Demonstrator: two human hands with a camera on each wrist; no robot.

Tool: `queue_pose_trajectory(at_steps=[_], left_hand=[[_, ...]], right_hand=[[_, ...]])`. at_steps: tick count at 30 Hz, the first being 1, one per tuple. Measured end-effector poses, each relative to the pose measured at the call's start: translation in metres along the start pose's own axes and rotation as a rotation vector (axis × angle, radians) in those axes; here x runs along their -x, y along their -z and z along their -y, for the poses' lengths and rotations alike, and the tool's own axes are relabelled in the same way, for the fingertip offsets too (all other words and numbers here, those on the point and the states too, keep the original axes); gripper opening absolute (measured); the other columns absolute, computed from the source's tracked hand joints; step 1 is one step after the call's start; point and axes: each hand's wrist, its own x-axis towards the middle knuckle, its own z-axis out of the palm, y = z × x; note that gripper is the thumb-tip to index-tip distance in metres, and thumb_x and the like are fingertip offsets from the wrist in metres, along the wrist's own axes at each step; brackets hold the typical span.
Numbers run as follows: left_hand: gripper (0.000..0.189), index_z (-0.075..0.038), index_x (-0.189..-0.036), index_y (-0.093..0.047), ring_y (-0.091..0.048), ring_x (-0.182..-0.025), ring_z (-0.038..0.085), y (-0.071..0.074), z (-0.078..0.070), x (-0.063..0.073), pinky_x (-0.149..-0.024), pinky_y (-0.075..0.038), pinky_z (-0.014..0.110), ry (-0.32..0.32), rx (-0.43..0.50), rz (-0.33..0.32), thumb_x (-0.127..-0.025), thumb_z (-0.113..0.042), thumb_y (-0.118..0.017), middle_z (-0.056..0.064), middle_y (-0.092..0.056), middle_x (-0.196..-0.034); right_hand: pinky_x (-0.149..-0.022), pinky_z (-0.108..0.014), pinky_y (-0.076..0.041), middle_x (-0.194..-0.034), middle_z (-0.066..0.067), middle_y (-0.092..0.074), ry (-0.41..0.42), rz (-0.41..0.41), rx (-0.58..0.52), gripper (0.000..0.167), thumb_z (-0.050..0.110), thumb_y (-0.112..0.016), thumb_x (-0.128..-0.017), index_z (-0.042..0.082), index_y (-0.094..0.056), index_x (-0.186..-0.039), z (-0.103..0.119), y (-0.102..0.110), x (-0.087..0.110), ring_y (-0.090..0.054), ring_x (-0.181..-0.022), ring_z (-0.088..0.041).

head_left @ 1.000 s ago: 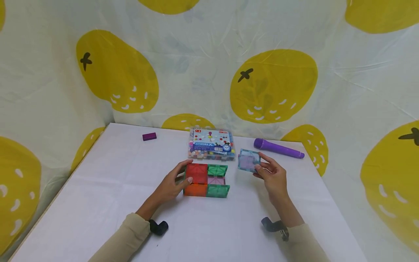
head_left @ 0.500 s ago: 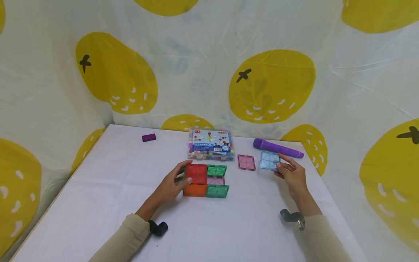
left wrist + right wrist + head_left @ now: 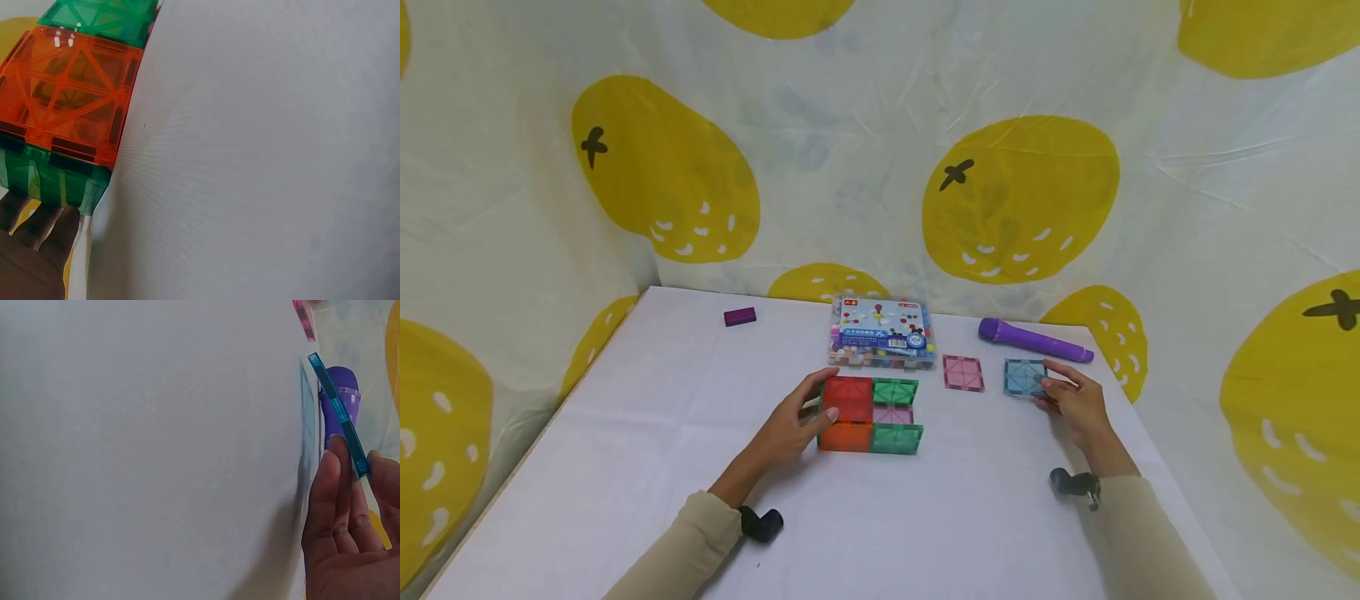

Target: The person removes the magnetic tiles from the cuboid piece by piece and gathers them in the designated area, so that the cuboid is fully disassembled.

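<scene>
My left hand (image 3: 790, 423) grips the left end of a box-like build of translucent magnetic tiles, thumb against the red tile (image 3: 848, 398) on top. Its front has an orange tile (image 3: 69, 94) and a green tile (image 3: 897, 439); another green tile (image 3: 895, 391) stands at the back, with a pink tile (image 3: 891, 414) between. In the left wrist view, fingers touch a green end tile (image 3: 50, 176). Off to the right, my right hand (image 3: 1078, 408) pinches a blue square tile (image 3: 1024, 377) by its edge. The right wrist view shows that tile (image 3: 340, 415) edge-on, tilted just above the table.
A loose pink square tile (image 3: 962, 373) lies between the build and the blue tile. Behind are a clear plastic case (image 3: 883, 332) of colourful small parts and a purple toy microphone (image 3: 1036, 340). A dark purple block (image 3: 740, 317) lies at the back left of the white table (image 3: 647, 417).
My right hand has moved right with the blue tile, then lowered it toward the table. The pink tile, first seen through or with the blue one, now lies by itself. The left hand stays put.
</scene>
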Motion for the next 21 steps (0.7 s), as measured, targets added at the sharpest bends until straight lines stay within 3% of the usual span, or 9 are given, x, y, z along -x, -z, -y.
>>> queue_pose_trajectory(at_steps=[4,7,11,15,17,21], left_hand=[[0.069,-0.024,-0.166,-0.034,-0.039,-0.157,0.038,-0.001,0.0,0.0,-0.122,-0.041,0.064,0.003,-0.001,-0.001,-0.106,-0.037,-0.066,0.005,-0.038,-0.171],[0.069,-0.024,-0.166,-0.034,-0.039,-0.157,0.038,-0.001,0.0,0.001,-0.122,-0.041,0.063,0.003,-0.001,-0.001,-0.106,-0.037,-0.066,0.005,-0.038,-0.171],[0.068,-0.025,-0.166,-0.034,-0.039,-0.157,0.038,-0.001,0.0,0.001,-0.123,-0.041,0.063,0.0,-0.001,-0.001,-0.106,-0.036,-0.066,0.004,-0.037,-0.172],[0.068,-0.027,-0.165,-0.035,-0.039,-0.157,0.038,-0.001,-0.001,0.001,-0.123,-0.041,0.063,-0.007,-0.007,-0.004,-0.106,-0.036,-0.066,0.004,-0.038,-0.172],[0.067,-0.029,-0.165,-0.035,-0.039,-0.157,0.038,0.0,-0.001,0.001,-0.123,-0.041,0.063,-0.011,-0.009,-0.006,-0.106,-0.035,-0.066,0.004,-0.038,-0.172],[0.066,-0.031,-0.164,-0.036,-0.038,-0.157,0.038,0.001,0.0,0.001,-0.123,-0.04,0.064,-0.015,-0.006,-0.006,-0.106,-0.035,-0.067,0.004,-0.038,-0.172]], right_hand=[[-0.077,-0.023,-0.065,-0.096,0.007,-0.075,0.021,-0.006,0.087,0.054,0.01,-0.064,-0.106,0.013,-0.051,-0.158,-0.003,0.001,-0.006,-0.069,-0.08,-0.006],[-0.081,-0.023,-0.064,-0.117,-0.006,-0.076,0.058,-0.028,0.241,0.051,0.016,-0.062,-0.109,0.013,-0.051,-0.158,-0.005,0.0,-0.008,-0.07,-0.092,-0.012],[-0.103,-0.038,-0.061,-0.149,-0.018,-0.064,0.113,-0.09,0.486,0.048,0.025,-0.059,-0.11,0.016,-0.053,-0.157,-0.002,-0.005,-0.004,-0.065,-0.123,-0.031],[-0.111,-0.052,-0.055,-0.152,-0.017,-0.062,0.229,-0.133,0.588,0.046,0.028,-0.062,-0.109,0.016,-0.058,-0.153,0.006,-0.015,0.011,-0.059,-0.137,-0.04],[-0.109,-0.048,-0.056,-0.149,-0.014,-0.065,0.3,-0.12,0.6,0.045,0.028,-0.064,-0.108,0.016,-0.06,-0.151,0.011,-0.023,0.022,-0.062,-0.133,-0.038],[-0.102,-0.027,-0.057,-0.142,-0.009,-0.07,0.456,-0.039,0.608,0.041,0.029,-0.069,-0.105,0.018,-0.066,-0.144,0.023,-0.045,0.049,-0.068,-0.124,-0.03]])
